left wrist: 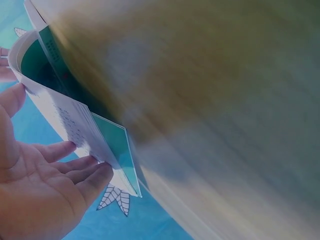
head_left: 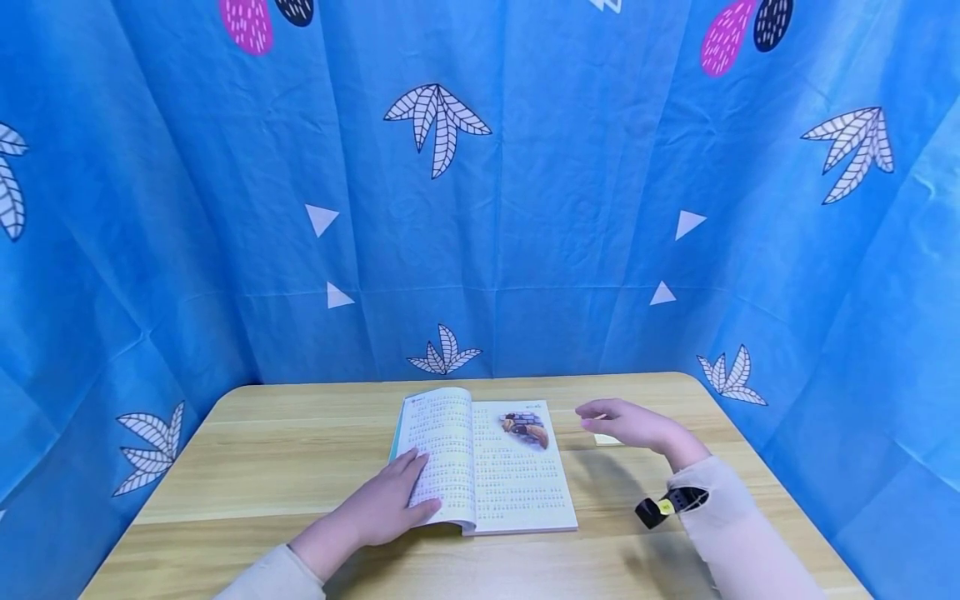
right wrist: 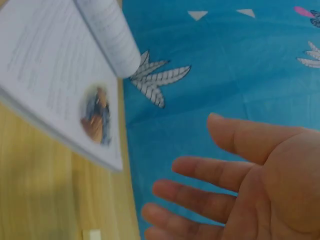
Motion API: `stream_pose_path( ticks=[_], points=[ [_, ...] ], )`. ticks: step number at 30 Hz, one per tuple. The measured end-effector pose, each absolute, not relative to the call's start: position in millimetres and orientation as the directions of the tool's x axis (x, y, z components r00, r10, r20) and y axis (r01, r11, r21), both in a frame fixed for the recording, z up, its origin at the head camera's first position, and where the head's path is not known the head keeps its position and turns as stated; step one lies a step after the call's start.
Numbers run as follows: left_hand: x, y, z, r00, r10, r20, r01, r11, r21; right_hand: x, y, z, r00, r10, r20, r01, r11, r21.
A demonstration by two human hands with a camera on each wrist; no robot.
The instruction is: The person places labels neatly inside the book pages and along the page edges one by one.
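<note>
An open book (head_left: 517, 487) lies on the table, its left pages bulging up in a curve and its right page showing a colour picture. My left hand (head_left: 386, 504) rests on the left page, with fingers spread near the outer edge and thumb at the lower part. In the left wrist view those fingers (left wrist: 92, 175) lie nearly straight against the page, above the book's green cover (left wrist: 117, 145). To the right of the book my right hand (head_left: 626, 423) is held over the table, holding nothing. The right wrist view shows its fingers (right wrist: 195, 200) extended and apart, thumb separate.
A small pale, flat item (head_left: 607, 439) lies on the wooden table (head_left: 300, 450), partly hidden under my right hand. A black wrist camera (head_left: 663, 506) is strapped at my right sleeve. Behind and beside the table hangs a blue patterned curtain (head_left: 570, 250).
</note>
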State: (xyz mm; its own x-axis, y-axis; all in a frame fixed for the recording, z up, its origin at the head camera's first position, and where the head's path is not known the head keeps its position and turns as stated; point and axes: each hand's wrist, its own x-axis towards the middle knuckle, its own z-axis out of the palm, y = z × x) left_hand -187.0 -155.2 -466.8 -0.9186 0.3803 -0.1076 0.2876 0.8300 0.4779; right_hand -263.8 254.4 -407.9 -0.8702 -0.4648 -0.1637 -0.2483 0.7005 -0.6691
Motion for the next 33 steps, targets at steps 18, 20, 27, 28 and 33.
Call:
stream_pose_path(
  ticks=[18, 20, 27, 28, 33],
  points=[
    [-188, -155, -467, -0.916, 0.387, -0.103, 0.296, 0.829, 0.475, -276, 273, -434, -0.914, -0.377, -0.15, -0.225, 0.779, -0.585],
    [-188, -156, -468, -0.917, 0.386, -0.103, 0.295, 0.828, 0.477, -279, 274, -439, -0.925, -0.358, -0.127, -0.225, 0.787, -0.574],
    [-187, -156, -466, -0.916, 0.388, -0.105, 0.294, 0.825, 0.482, -285, 271, -454, -0.951, -0.303, -0.061, -0.231, 0.828, -0.511],
    [-187, -156, -466, -0.916, 0.387, -0.107, 0.292, 0.826, 0.482, -286, 271, -456, -0.953, -0.297, -0.055, -0.23, 0.832, -0.505],
    [-187, -156, -467, -0.918, 0.382, -0.11, 0.286, 0.827, 0.485, -290, 271, -461, -0.962, -0.272, -0.023, -0.228, 0.848, -0.479]
  ],
)
